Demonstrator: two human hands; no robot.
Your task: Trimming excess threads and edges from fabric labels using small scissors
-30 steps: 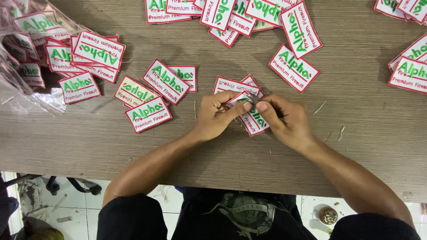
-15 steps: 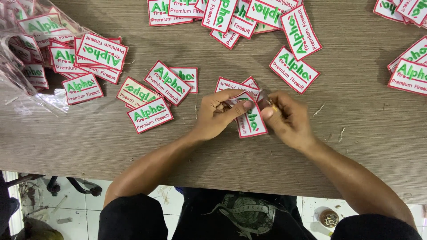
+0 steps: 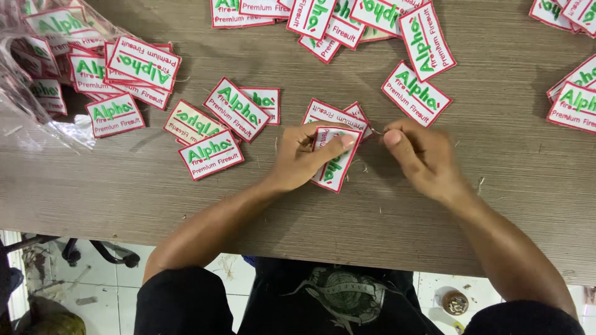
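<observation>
We look down at a wooden table (image 3: pixel 509 205) where our left hand (image 3: pixel 304 158) is closed on a white embroidered patch (image 3: pixel 335 167) with a red border and green lettering, thumb pressed across its face and fingers curled beneath, the patch tilted just above the tabletop near the middle of the scene. Our right hand (image 3: pixel 422 158) sits just beside it, thumb and forefinger pinched together on something very thin near the patch's upper corner, too fine for us to tell what it is. Two more patches (image 3: pixel 329 115) lie partly hidden beneath the held one. To the left, loose patches (image 3: pixel 211 154) of the same kind are scattered face up, and a clear plastic bag (image 3: pixel 25 105) at the far left edge holds more of them. Another heap of patches (image 3: pixel 347 25) spreads along the top edge, one patch (image 3: pixel 416 94) lies alone just above our right hand, and a few more (image 3: pixel 574 99) show at the right edge. Short thread clippings (image 3: pixel 481 183) dot the wood near our hands.
</observation>
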